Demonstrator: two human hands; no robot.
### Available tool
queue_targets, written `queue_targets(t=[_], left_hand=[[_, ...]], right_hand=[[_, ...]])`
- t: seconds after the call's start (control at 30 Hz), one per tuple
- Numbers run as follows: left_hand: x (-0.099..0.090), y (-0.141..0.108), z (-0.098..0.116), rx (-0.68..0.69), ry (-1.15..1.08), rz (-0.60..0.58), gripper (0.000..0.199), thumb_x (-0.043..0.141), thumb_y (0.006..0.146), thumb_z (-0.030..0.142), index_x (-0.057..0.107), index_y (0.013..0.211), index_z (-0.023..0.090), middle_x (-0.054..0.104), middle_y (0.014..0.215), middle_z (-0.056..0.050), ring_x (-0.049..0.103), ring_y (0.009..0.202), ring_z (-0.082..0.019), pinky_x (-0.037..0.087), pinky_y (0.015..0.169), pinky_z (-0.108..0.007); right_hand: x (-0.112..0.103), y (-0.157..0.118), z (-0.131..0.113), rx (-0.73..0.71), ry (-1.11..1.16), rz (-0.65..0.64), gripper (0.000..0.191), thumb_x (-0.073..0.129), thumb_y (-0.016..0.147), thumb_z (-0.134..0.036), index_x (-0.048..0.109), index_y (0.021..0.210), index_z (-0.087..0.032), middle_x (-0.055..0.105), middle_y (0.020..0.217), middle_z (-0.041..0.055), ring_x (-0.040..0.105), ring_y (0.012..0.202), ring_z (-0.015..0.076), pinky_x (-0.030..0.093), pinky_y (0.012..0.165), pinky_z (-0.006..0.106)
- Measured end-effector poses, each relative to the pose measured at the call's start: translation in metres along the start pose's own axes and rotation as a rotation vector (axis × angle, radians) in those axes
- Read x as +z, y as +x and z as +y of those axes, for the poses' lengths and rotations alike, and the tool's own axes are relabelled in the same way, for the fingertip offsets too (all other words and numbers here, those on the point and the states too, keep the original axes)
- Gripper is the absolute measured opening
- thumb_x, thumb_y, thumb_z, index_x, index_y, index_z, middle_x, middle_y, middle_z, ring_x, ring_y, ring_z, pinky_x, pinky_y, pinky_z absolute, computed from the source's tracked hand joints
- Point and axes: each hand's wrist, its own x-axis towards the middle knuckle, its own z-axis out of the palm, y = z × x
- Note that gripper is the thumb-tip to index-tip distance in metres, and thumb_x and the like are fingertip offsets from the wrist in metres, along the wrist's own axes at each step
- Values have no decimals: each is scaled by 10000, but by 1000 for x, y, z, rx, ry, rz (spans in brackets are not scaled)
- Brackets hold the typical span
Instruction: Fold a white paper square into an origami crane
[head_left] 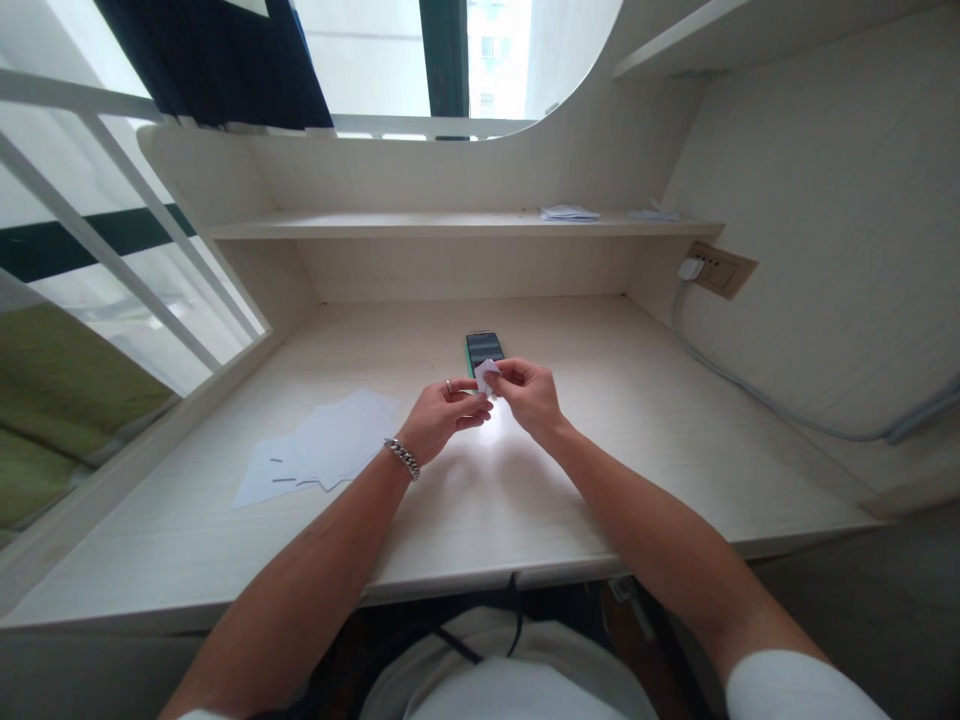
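Observation:
A small folded piece of white paper (486,374) is held up between both hands above the middle of the desk. My left hand (442,415), with a ring and a chain bracelet at the wrist, pinches its lower left side. From the right, my right hand (531,397) grips the paper between thumb and index finger. Just behind the hands a phone (484,346) with a green edge lies on the desk, its lower part hidden by the paper and fingers. Loose white sheets (322,440) overlap on the desk to the left of my left hand.
The pale desk (637,420) has a raised shelf (420,228) at the back, with folded papers (570,213) on it. At the right, a grey cable (757,395) runs from a wall socket (722,270) along the wall. White railing bars stand at the left.

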Motion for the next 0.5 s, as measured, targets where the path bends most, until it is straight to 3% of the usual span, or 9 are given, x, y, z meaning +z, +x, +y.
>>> queue_targets(t=[0.27,0.37,0.5], left_hand=[[-1,0,1,1,46,-8,469,880,574,206,687,994,127,733,777,-79,679,691,-155,531,734,-312],[-2,1,1,73,52,59,475,864,606,262,680,1025,134,742,839,-92,688,734,-167,531,739,-317],[-4,4,-1,176,38,134,434,850,611,308,692,983,149,738,775,-62,691,723,-183,548,727,-343]], right_hand=[[0,2,3,68,78,-22,326,806,626,-441,727,788,-169,702,691,37,619,617,155,511,612,304],[0,2,1,129,107,-56,362,833,581,-451,732,780,-166,702,676,34,612,595,143,504,593,291],[-2,2,-2,223,132,-123,406,869,518,-448,744,775,-160,704,657,33,620,591,135,509,586,279]])
